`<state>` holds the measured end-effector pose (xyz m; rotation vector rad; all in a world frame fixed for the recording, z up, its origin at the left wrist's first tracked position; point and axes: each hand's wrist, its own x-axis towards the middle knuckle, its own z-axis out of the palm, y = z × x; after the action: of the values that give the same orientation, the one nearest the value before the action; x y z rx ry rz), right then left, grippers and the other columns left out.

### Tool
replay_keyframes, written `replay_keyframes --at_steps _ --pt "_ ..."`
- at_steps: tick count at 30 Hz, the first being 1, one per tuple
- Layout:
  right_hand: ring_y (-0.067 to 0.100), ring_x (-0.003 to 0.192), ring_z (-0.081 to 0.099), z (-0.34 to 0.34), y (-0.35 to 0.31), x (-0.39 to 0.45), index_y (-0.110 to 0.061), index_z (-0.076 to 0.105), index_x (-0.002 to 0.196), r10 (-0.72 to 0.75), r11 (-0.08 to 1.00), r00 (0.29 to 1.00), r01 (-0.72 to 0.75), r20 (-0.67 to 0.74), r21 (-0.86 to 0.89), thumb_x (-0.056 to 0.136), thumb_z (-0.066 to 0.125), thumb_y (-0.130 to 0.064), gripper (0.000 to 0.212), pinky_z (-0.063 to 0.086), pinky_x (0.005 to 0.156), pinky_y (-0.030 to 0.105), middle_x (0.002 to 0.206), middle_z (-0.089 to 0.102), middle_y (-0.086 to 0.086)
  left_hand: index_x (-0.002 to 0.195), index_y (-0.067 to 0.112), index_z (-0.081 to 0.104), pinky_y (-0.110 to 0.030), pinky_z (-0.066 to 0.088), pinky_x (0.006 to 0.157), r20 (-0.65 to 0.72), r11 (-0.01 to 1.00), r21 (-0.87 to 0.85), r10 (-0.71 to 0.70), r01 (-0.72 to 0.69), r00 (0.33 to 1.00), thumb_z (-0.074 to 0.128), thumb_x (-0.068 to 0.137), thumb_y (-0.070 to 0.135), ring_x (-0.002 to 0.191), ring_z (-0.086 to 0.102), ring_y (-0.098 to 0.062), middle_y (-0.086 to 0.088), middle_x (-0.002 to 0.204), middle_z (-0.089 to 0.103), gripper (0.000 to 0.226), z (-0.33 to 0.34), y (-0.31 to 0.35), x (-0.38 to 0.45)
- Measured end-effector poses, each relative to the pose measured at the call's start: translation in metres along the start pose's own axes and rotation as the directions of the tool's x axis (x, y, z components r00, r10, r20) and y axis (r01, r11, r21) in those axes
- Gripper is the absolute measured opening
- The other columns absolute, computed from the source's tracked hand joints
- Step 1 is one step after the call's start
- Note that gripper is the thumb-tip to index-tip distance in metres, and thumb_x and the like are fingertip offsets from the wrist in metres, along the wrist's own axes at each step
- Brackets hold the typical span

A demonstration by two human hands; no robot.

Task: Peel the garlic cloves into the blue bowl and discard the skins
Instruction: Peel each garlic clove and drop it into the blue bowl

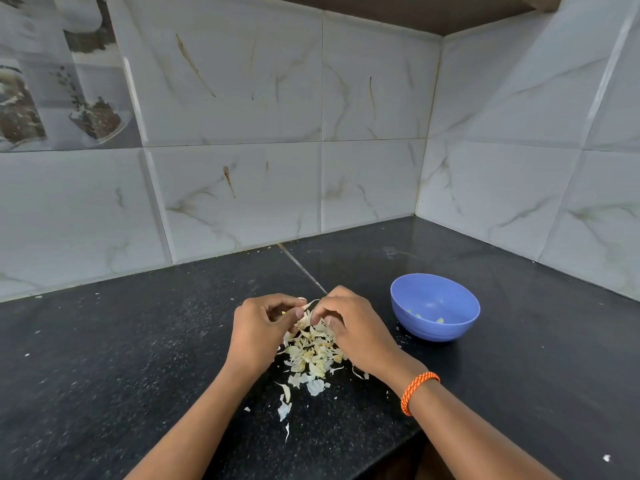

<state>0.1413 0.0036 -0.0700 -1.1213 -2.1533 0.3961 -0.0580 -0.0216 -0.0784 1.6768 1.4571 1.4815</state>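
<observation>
Because a garlic clove (300,308) is small, firm and light while its skin is thin, dry and brittle, I judge that it handles best pinched at its two ends, with a thumbnail catching the loose papery edge at the tip to strip it away; the bare clove may turn a little slick and sticky, so a close grip suits it. The clove sits between the two hands, raised just above the pile of skins (311,351) on the dark table (138,341), and only a sliver of it shows. The left hand (258,327) is curled narrow, thumb and fingertips pinching the clove from the left. The right hand (349,325) is likewise drawn in tight, its fingertips pinching a curl of skin at the clove's top; how much skin remains on the clove I cannot tell. An orange bracelet (417,391) circles the right wrist. The blue bowl (435,308) stands on the table just right of the right hand, apart from it, with a few pale peeled cloves lying at its bottom. Loose flakes trail from the pile toward the near edge, light enough to scatter at a breath.
</observation>
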Motion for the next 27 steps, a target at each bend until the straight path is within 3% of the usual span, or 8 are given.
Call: replay_keyframes --at_steps 3,6,9,12,17,21,24,27 --pt "0.004 0.09 0.062 -0.005 -0.001 -0.002 -0.034 0.073 0.091 0.018 1.0 0.999 -0.017 -0.038 0.011 0.095 0.078 -0.017 0.018 0.058 0.076 0.035 0.104 0.058 -0.018 0.098 0.026 0.086 -0.039 0.062 0.062 0.0 1.0 -0.007 0.003 -0.003 1.0 0.086 0.092 0.014 0.066 0.076 -0.024 0.004 0.076 0.08 0.014 0.0 0.001 -0.001" --pt "0.005 0.088 0.063 -0.009 0.0 -0.006 -0.033 0.066 0.087 0.042 0.999 0.994 -0.042 -0.098 -0.002 0.093 0.075 -0.013 0.022 0.058 0.075 0.03 0.103 0.055 -0.018 0.095 0.028 0.086 -0.036 0.062 0.062 0.011 1.0 -0.013 -0.002 0.002 1.0 0.088 0.089 0.013 0.068 0.076 -0.021 0.007 0.079 0.081 0.016 0.002 0.004 -0.003" --pt "0.007 0.088 0.066 -0.013 0.001 -0.013 -0.032 0.06 0.104 0.043 0.997 0.992 -0.035 -0.118 0.072 0.097 0.069 -0.015 0.021 0.054 0.073 0.026 0.107 0.059 -0.017 0.09 0.031 0.085 -0.032 0.061 0.067 0.034 1.0 -0.003 0.0 0.0 0.999 0.09 0.087 0.013 0.071 0.075 -0.02 0.011 0.085 0.081 0.018 0.006 0.007 -0.005" --pt "0.008 0.094 0.069 -0.016 0.001 -0.019 -0.029 0.065 0.12 0.041 0.968 0.999 -0.036 -0.014 0.248 0.103 0.069 -0.026 0.019 0.047 0.073 0.015 0.105 0.072 -0.013 0.088 0.03 0.085 -0.042 0.066 0.074 0.068 0.999 -0.015 0.041 -0.04 0.997 0.092 0.085 0.016 0.074 0.075 -0.02 0.01 0.085 0.081 0.016 0.012 0.011 -0.009" --pt "0.009 0.087 0.072 -0.017 0.005 -0.024 -0.021 0.081 0.101 0.052 0.951 0.992 -0.014 -0.114 0.31 0.095 0.078 -0.015 0.009 0.053 0.072 0.015 0.09 0.078 -0.011 0.077 0.029 0.077 -0.027 0.056 0.064 0.062 0.993 0.063 0.096 -0.099 0.993 0.095 0.082 0.022 0.067 0.068 -0.009 0.012 0.076 0.075 0.019 0.021 0.015 -0.014" --pt "0.006 0.087 0.07 -0.03 0.018 -0.018 -0.026 0.083 0.102 0.063 0.998 0.979 -0.055 -0.194 0.044 0.098 0.076 -0.018 0.012 0.053 0.076 0.019 0.094 0.077 -0.014 0.082 0.035 0.076 -0.029 0.053 0.07 0.028 0.977 0.17 0.127 -0.13 0.991 0.086 0.091 0.024 0.075 0.067 -0.009 0.017 0.084 0.075 0.018 0.02 0.006 -0.011" --pt "0.009 0.089 0.066 -0.037 0.029 -0.016 -0.024 0.082 0.109 0.045 0.974 0.996 -0.06 -0.075 -0.219 0.105 0.067 -0.02 0.016 0.055 0.081 0.031 0.1 0.077 -0.008 0.087 0.038 0.078 -0.03 0.055 0.075 0.022 0.972 0.2 0.121 -0.122 0.992 0.08 0.095 0.022 0.082 0.069 -0.006 0.021 0.088 0.076 0.018 0.021 0.002 -0.009" --pt "0.011 0.086 0.065 -0.035 0.027 -0.017 -0.025 0.08 0.102 0.041 0.952 0.998 -0.028 0.037 -0.304 0.106 0.066 -0.023 0.015 0.057 0.079 0.039 0.094 0.077 -0.005 0.089 0.037 0.08 -0.029 0.054 0.075 0.031 0.973 0.205 0.106 -0.11 0.994 0.079 0.096 0.02 0.082 0.069 -0.004 0.024 0.089 0.076 0.018 0.022 -0.001 -0.008"
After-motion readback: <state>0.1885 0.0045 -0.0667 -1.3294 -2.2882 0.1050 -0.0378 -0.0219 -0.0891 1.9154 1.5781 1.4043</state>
